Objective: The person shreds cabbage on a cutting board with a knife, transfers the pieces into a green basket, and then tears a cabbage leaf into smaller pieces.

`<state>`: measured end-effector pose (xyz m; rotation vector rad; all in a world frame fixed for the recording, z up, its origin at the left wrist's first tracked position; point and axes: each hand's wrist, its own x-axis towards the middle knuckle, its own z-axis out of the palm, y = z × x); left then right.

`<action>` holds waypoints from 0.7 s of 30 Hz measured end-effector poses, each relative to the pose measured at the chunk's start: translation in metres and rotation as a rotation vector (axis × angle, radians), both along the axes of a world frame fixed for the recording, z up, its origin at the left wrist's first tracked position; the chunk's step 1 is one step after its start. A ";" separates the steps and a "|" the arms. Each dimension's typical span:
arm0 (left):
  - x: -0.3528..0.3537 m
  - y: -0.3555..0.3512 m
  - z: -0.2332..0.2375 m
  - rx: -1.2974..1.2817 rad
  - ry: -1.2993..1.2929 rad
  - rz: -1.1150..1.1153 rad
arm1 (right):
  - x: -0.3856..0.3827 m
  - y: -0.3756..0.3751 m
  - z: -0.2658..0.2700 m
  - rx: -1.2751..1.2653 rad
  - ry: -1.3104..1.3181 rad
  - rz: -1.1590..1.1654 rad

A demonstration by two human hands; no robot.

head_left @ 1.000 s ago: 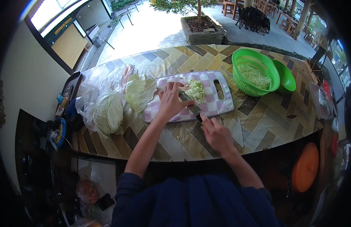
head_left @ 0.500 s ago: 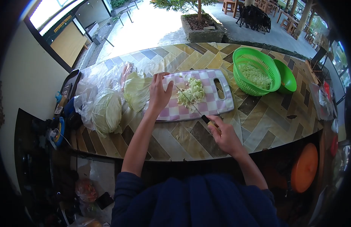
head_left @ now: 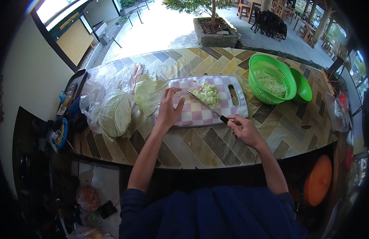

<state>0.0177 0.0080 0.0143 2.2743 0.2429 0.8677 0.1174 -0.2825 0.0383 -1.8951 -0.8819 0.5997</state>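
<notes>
A checkered pink and white cutting board [head_left: 188, 115] lies on the tiled table, with a small heap of chopped cabbage [head_left: 207, 95] on it. My right hand [head_left: 245, 130] grips the handle of a knife [head_left: 208, 106], whose blade points up and left along the heap's near side. Over the board's left end is my left hand [head_left: 168, 108], fingers apart, holding nothing. Left of that hand are a loose cabbage leaf [head_left: 148, 95] and a cabbage head [head_left: 116, 113] beside clear plastic bags.
A green basket [head_left: 268, 95] of shredded cabbage stands right of the board, against a green bowl [head_left: 303, 85]. A dark tray [head_left: 76, 81] and a blue-rimmed item [head_left: 62, 135] are at the left edge. An orange lid [head_left: 317, 180] is below the table.
The knife has shifted off the middle of the chopped cabbage to its near left side. The cabbage heap looks more gathered together. My right hand is slightly further right.
</notes>
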 end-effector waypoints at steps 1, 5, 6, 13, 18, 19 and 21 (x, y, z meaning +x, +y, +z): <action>-0.001 -0.004 0.002 -0.006 0.014 -0.015 | -0.001 0.000 0.001 0.003 0.049 -0.012; 0.009 -0.011 -0.008 -0.058 0.071 -0.099 | -0.010 -0.003 0.010 -0.045 0.251 -0.069; 0.012 -0.014 -0.015 -0.023 0.128 -0.073 | -0.010 -0.005 0.011 -0.072 0.298 -0.083; 0.030 -0.041 -0.033 0.119 0.500 -0.098 | 0.009 -0.008 0.003 0.086 -0.252 -0.284; 0.053 -0.049 -0.035 0.068 0.447 -0.140 | 0.042 -0.003 -0.008 0.012 -0.154 -0.363; 0.057 -0.050 -0.036 0.058 0.428 -0.143 | 0.044 -0.002 -0.011 0.006 -0.139 -0.357; 0.067 -0.050 -0.040 0.070 0.384 -0.140 | 0.045 -0.001 -0.013 -0.004 -0.047 -0.360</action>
